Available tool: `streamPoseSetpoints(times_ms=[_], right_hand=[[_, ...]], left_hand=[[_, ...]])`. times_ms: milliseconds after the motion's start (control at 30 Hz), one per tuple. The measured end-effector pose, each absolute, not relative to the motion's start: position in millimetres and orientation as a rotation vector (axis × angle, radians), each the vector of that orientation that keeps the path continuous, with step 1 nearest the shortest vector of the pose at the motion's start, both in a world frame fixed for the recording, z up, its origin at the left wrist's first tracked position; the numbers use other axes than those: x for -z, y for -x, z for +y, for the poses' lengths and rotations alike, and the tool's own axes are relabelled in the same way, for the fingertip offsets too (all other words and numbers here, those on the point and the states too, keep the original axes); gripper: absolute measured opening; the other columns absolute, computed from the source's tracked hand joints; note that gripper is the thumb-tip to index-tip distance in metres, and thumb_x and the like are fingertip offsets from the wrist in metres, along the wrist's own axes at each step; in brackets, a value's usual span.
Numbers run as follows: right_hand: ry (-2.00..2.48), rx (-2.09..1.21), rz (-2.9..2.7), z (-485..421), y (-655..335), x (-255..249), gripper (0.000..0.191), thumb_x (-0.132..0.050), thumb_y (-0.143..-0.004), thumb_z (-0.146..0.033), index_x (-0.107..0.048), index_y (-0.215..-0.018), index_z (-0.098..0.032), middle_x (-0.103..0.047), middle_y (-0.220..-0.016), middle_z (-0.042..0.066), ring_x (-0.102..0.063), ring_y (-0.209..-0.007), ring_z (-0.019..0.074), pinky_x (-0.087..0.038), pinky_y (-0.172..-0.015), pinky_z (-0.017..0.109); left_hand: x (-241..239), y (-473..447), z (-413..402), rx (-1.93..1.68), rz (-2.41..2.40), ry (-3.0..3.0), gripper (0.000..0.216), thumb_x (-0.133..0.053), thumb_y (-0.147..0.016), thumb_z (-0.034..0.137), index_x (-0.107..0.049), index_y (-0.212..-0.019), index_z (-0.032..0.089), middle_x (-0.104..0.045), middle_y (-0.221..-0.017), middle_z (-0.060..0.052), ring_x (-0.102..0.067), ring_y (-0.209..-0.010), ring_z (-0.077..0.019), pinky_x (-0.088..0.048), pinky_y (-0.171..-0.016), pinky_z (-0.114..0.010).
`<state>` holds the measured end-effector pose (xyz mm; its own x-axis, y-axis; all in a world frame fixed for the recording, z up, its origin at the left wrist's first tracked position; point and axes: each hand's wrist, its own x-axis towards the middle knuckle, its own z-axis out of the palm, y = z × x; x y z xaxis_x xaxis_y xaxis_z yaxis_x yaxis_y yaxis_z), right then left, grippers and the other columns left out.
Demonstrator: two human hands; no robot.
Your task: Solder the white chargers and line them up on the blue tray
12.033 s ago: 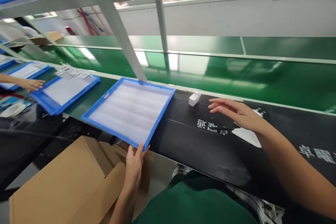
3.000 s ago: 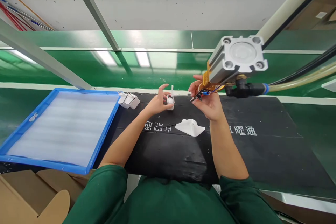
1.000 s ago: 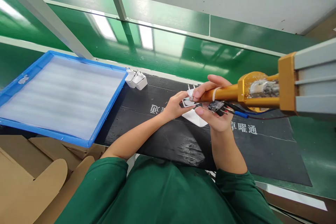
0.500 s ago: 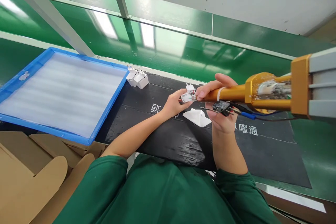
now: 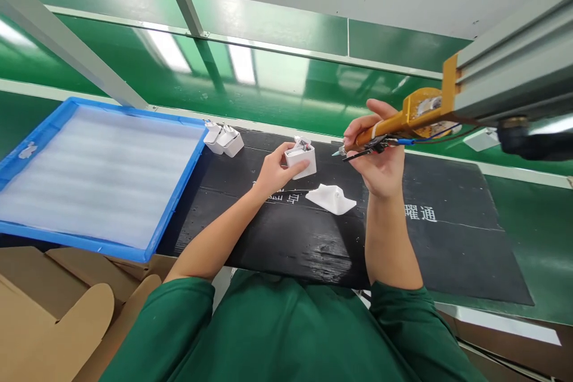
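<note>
My left hand (image 5: 278, 168) is closed around a white plug charger housing (image 5: 304, 167), tilted with its open top up and small parts showing inside. My right hand (image 5: 380, 152) grips the orange barrel of a glue dispensing gun (image 5: 400, 125). Its teal nozzle points left, a short gap from the housing. A black lever switch with wires runs along the barrel's underside. Below and between the hands lies a crumpled white cloth or paper (image 5: 332, 199) on the black mat (image 5: 456, 256). Two more white plug chargers (image 5: 224, 139) stand by the tray, pins up.
At left is a blue tray (image 5: 172, 206) lined with white foam sheet. Cardboard boxes (image 5: 36, 316) sit below it. A grey metal arm (image 5: 514, 65) carries the gun from the upper right. A white piece (image 5: 482, 139) lies behind it.
The gun's nozzle has drawn away from the charger, right hand and gun tilting up to the right. My left hand has turned the housing and moved it slightly left. The view shifted a little.
</note>
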<state>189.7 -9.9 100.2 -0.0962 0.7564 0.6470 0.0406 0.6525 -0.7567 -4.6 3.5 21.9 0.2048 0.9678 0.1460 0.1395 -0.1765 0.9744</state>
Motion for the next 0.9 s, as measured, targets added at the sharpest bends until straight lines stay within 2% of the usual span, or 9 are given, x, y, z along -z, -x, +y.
streamPoseSetpoints(times_ms=[267,667,900], right_hand=[[0.679,-0.676,-1.566,-8.0,-193.1,-97.2,0.060,-0.076,-0.074,-0.048,-0.051,-0.128,-0.037,-0.058,-0.094,0.001,-0.054,-0.076,0.0164,-0.054,-0.065,0.034],[0.728,-0.672,-1.568,-7.8,-195.9,-96.3,0.061,-0.075,-0.074,-0.052,-0.049,-0.127,-0.036,-0.057,-0.095,0.002,-0.056,-0.078,0.0179,-0.055,-0.064,0.035],[0.722,-0.662,-1.570,-6.0,-196.7,-94.8,0.062,-0.074,-0.074,-0.054,-0.049,-0.128,-0.037,-0.056,-0.096,0.002,-0.057,-0.080,0.0178,-0.057,-0.065,0.035]], left_hand=[[-28.6,4.8,0.0,-1.061,0.969,-1.438,0.043,-0.071,-0.072,0.044,-0.063,-0.105,0.018,-0.069,-0.093,-0.003,-0.062,-0.074,-0.0143,-0.053,-0.066,-0.025],[-33.1,6.3,-4.5,-1.021,0.887,-1.496,0.046,-0.072,-0.073,0.049,-0.061,-0.106,0.019,-0.069,-0.093,-0.004,-0.064,-0.077,-0.0155,-0.052,-0.065,-0.025],[-37.2,4.6,-8.1,-1.023,0.943,-1.516,0.041,-0.073,-0.073,0.042,-0.063,-0.105,0.018,-0.069,-0.092,-0.004,-0.062,-0.074,-0.0143,-0.052,-0.066,-0.024]])
